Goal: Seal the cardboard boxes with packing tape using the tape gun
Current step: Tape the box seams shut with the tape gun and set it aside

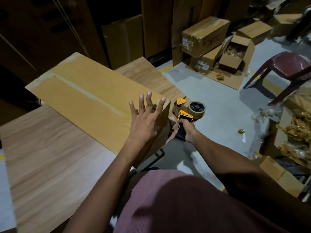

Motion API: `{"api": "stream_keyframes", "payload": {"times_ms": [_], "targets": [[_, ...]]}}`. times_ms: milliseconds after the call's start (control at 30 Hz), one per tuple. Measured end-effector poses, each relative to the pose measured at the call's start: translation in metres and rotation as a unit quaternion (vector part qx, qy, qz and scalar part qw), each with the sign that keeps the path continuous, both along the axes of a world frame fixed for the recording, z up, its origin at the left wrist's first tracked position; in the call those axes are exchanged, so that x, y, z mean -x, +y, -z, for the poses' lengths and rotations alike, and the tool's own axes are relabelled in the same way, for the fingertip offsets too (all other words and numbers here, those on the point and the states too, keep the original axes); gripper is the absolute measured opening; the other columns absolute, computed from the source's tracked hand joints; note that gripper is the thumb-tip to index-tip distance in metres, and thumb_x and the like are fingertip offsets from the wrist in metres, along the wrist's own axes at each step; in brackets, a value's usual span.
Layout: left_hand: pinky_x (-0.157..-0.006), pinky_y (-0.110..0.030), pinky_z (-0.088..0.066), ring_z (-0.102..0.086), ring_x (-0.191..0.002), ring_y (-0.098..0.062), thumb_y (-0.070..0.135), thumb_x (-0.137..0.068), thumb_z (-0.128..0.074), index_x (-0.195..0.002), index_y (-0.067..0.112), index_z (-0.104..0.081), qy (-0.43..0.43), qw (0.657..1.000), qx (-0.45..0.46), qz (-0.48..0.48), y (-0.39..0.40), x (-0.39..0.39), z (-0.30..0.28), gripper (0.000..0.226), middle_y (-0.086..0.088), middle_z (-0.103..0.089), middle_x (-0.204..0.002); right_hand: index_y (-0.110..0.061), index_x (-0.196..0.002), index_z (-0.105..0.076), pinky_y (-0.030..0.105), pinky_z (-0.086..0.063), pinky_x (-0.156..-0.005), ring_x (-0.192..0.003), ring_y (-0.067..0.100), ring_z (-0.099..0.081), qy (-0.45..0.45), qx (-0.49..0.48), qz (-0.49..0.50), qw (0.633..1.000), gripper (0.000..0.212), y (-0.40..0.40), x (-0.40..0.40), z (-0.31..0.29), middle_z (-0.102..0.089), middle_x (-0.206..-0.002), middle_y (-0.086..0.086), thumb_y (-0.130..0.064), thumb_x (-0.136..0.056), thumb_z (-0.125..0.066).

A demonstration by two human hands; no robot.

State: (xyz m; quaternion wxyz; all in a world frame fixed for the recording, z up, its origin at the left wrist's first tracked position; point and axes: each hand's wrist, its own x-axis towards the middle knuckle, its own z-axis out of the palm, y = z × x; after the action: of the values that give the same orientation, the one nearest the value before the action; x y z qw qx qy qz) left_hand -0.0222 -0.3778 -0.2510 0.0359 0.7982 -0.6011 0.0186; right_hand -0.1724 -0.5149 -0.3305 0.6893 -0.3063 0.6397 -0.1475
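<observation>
A long flat cardboard box (87,93) lies on the wooden table (50,157), a strip of clear tape running along its top seam. My left hand (146,118) is spread with straight fingers over the box's near right end, at its corner. My right hand (188,132) grips the black handle of an orange tape gun (186,111) just right of that end of the box. A brown tape roll (196,108) sits on the gun. The gun's front is close to the box's end face; contact is not visible.
Several cardboard boxes (207,39), some open, are stacked on the grey floor at the back right. A maroon plastic chair (286,69) stands at right. Crumpled brown tape scraps (299,132) pile at the far right. Dark tall cartons line the back.
</observation>
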Motion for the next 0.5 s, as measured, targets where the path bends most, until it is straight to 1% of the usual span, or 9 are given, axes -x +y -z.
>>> {"api": "stream_keyframes", "payload": {"times_ms": [33, 100, 167, 233, 300, 367, 433, 467, 500], "targets": [[-0.105, -0.064, 0.030, 0.058, -0.128, -0.035, 0.040, -0.086, -0.074, -0.141, 0.034, 0.048, 0.010, 1.000, -0.004, -0.016, 0.001, 0.001, -0.001, 0.134, -0.011, 0.061, -0.141, -0.006, -0.109, -0.055, 0.036, -0.055, -0.055, -0.064, 0.029, -0.064, 0.004, -0.001, -0.015, 1.000, 0.024, -0.003, -0.004, 0.002, -0.066, -0.082, 0.013, -0.017, -0.093, -0.069], [-0.105, -0.063, 0.031, 0.059, -0.127, -0.035, 0.054, -0.089, -0.068, -0.137, 0.035, 0.052, 0.033, 0.999, -0.004, -0.034, 0.003, 0.001, 0.000, 0.131, -0.010, 0.062, -0.139, -0.006, -0.112, -0.057, 0.035, -0.054, -0.059, -0.071, 0.027, -0.068, 0.022, -0.008, -0.045, 0.999, 0.030, -0.007, -0.013, 0.003, -0.069, -0.087, 0.012, -0.023, -0.093, -0.072], [-0.105, -0.061, 0.032, 0.052, -0.134, -0.035, 0.073, -0.090, -0.050, -0.142, 0.038, 0.046, 0.066, 0.997, 0.021, -0.030, 0.005, -0.002, -0.001, 0.114, -0.007, 0.057, -0.145, -0.007, -0.107, -0.057, 0.031, -0.049, -0.055, -0.075, 0.024, -0.065, 0.049, 0.001, -0.073, 0.996, 0.025, -0.009, -0.021, 0.000, -0.067, -0.091, 0.011, -0.027, -0.097, -0.068], [-0.108, -0.058, 0.030, 0.039, -0.144, -0.037, 0.082, -0.089, -0.028, -0.150, 0.040, 0.033, 0.125, 0.990, 0.060, -0.040, 0.008, -0.003, -0.004, 0.096, -0.008, 0.045, -0.156, -0.009, -0.115, -0.057, 0.028, -0.049, -0.056, -0.084, 0.024, -0.066, 0.064, 0.002, -0.100, 0.993, 0.029, -0.010, -0.026, 0.002, -0.068, -0.101, 0.010, -0.032, -0.099, -0.064], [-0.112, -0.054, 0.025, 0.030, -0.149, -0.036, 0.077, -0.094, -0.019, -0.153, 0.041, 0.026, 0.161, 0.979, 0.097, -0.074, 0.011, -0.001, -0.006, 0.082, -0.009, 0.034, -0.162, -0.012, -0.129, -0.055, 0.034, -0.051, -0.071, -0.109, 0.028, -0.064, 0.084, -0.002, -0.138, 0.987, 0.041, -0.009, -0.027, 0.003, -0.065, -0.126, 0.012, -0.040, -0.101, -0.061], [-0.116, -0.053, 0.018, 0.025, -0.152, -0.033, 0.065, -0.101, -0.018, -0.157, 0.037, 0.019, 0.177, 0.968, 0.135, -0.112, 0.013, 0.002, -0.010, 0.073, -0.010, 0.024, -0.165, -0.010, -0.147, -0.043, 0.042, -0.049, -0.089, -0.133, 0.034, -0.051, 0.121, 0.013, -0.159, 0.980, 0.061, -0.009, -0.027, -0.001, -0.050, -0.149, 0.015, -0.043, -0.100, -0.061], [-0.118, -0.054, 0.011, 0.015, -0.154, -0.033, 0.052, -0.105, -0.023, -0.162, 0.024, 0.002, 0.193, 0.955, 0.159, -0.158, 0.018, 0.003, -0.012, 0.068, -0.012, 0.010, -0.168, -0.003, -0.155, -0.025, 0.045, -0.043, -0.103, -0.141, 0.039, -0.036, 0.210, 0.067, -0.159, 0.962, 0.084, -0.004, -0.024, -0.009, -0.034, -0.156, 0.020, -0.045, -0.096, -0.067], [-0.119, -0.056, 0.008, 0.008, -0.155, -0.036, 0.047, -0.107, -0.027, -0.163, 0.019, -0.008, 0.199, 0.949, 0.158, -0.185, 0.023, 0.004, -0.012, 0.066, -0.015, 0.002, -0.169, -0.002, -0.154, -0.021, 0.046, -0.040, -0.107, -0.141, 0.041, -0.032, 0.255, 0.110, -0.146, 0.950, 0.087, 0.000, -0.023, -0.018, -0.029, -0.154, 0.022, -0.044, -0.093, -0.068], [-0.120, -0.058, 0.003, 0.000, -0.155, -0.039, 0.043, -0.108, -0.030, -0.162, 0.015, -0.017, 0.198, 0.945, 0.150, -0.214, 0.029, 0.004, -0.011, 0.062, -0.017, -0.008, -0.168, -0.003, -0.151, -0.021, 0.047, -0.037, -0.109, -0.141, 0.041, -0.030, 0.270, 0.166, -0.125, 0.940, 0.084, 0.006, -0.023, -0.029, -0.027, -0.153, 0.022, -0.043, -0.093, -0.068]]}}
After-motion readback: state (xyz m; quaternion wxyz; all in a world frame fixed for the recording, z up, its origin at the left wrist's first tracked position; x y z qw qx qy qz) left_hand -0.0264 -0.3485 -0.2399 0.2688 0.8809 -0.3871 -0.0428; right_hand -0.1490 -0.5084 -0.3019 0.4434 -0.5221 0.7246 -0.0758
